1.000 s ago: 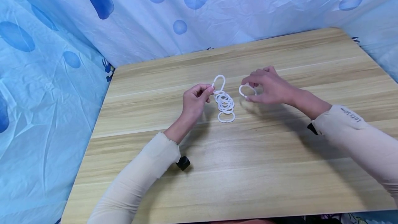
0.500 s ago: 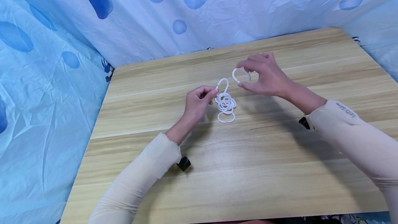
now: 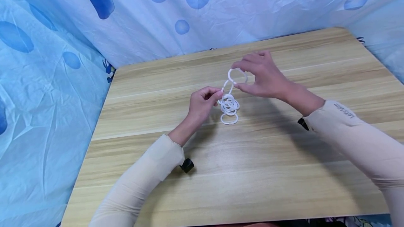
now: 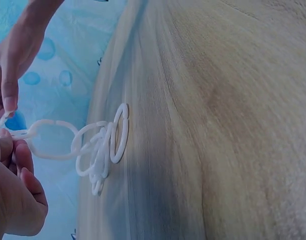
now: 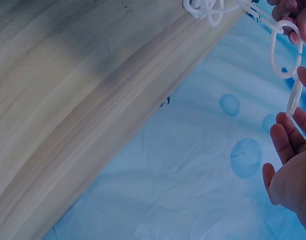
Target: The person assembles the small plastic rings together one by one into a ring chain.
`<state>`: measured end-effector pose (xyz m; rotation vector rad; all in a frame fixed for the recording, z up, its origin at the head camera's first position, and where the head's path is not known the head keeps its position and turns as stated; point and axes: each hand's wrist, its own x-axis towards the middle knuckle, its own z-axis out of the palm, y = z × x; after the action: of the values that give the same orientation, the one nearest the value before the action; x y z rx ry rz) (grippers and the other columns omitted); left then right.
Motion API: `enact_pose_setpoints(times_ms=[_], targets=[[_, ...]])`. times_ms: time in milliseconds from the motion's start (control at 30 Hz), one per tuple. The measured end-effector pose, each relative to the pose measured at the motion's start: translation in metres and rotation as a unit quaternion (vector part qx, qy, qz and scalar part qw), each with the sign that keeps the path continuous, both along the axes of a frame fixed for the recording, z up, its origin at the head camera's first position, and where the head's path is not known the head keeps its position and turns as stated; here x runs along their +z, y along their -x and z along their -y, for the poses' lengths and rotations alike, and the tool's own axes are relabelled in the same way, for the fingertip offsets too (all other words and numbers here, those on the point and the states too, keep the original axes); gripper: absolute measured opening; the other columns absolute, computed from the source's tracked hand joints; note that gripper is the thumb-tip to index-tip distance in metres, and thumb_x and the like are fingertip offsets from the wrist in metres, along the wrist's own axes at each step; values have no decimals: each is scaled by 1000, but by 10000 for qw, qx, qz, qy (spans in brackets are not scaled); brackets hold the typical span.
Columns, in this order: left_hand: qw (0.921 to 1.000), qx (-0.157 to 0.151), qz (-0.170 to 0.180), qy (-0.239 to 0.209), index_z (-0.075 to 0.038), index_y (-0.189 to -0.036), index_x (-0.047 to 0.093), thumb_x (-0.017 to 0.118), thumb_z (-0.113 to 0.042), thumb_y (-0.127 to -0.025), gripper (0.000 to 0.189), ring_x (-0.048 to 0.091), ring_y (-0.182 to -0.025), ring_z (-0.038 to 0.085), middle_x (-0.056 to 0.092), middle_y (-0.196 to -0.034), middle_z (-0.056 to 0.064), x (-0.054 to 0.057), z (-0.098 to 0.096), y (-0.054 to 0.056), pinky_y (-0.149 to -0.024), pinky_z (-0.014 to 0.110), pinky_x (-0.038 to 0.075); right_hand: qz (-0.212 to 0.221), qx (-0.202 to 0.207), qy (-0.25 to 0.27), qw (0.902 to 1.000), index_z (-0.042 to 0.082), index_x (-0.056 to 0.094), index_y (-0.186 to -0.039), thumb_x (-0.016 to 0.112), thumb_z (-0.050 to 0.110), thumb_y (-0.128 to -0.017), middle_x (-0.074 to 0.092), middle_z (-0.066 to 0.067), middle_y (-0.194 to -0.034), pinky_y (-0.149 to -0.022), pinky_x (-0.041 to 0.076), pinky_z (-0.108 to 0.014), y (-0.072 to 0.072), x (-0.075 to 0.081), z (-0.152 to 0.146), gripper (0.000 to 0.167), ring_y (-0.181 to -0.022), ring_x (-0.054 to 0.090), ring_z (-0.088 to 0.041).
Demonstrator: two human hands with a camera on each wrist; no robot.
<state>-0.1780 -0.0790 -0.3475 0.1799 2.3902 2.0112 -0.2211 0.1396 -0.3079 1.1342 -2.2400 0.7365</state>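
Note:
My left hand point(image 3: 203, 102) pinches the upper link point(image 3: 225, 84) of a chain of white plastic curtain rings point(image 3: 229, 105) between thumb and fingers. That link stands raised, while several linked rings lie bunched on the table below it. In my right hand point(image 3: 263, 76) is a single curtain ring point(image 3: 229, 75), pinched between thumb and fingertips, with its small gap toward the raised link. In the right wrist view the single ring point(image 5: 294, 97) appears nearly edge-on beside the raised link point(image 5: 273, 50). Whether the two are hooked together, I cannot tell.
The wooden table point(image 3: 252, 178) spreads around both hands. A blue patterned curtain point(image 3: 126, 20) hangs behind its far edge and at the left side. Under each sleeve cuff sits a small black wrist camera point(image 3: 187, 165).
My right hand has moved up and to the left, bringing the single curtain ring from beside the chain to its raised link. My left hand has shifted slightly right with that link.

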Motion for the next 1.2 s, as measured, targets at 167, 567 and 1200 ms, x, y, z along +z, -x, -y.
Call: enact_pose_setpoints(times_ms=[167,567,1200], targets=[[9999,-139,-32,-65,1,-95,71,70,-12,-89,15,57,-81,40,65,-79,2,1,-1,-2,-62,22,49,-388,195,-198,9989,6,67,-108,79,24,-74,64,-9,-88,-88,31,-56,-1,-1,9,40,-91,57,-27],[9994,-336,-60,19,0,-92,71,69,-15,-90,15,58,-78,32,66,-80,4,2,-1,-3,-66,26,52,-1095,266,-1034,9882,4,66,-107,81,24,-72,60,-11,-89,-90,32,-55,-7,-7,20,43,-90,54,-32],[9985,250,-437,197,-6,-106,71,68,-16,-91,18,53,-64,11,65,-87,2,3,3,-3,-54,18,42,-988,126,-993,9901,3,66,-101,73,22,-71,59,-11,-82,-87,32,-55,-3,-9,10,36,-85,54,-33]])
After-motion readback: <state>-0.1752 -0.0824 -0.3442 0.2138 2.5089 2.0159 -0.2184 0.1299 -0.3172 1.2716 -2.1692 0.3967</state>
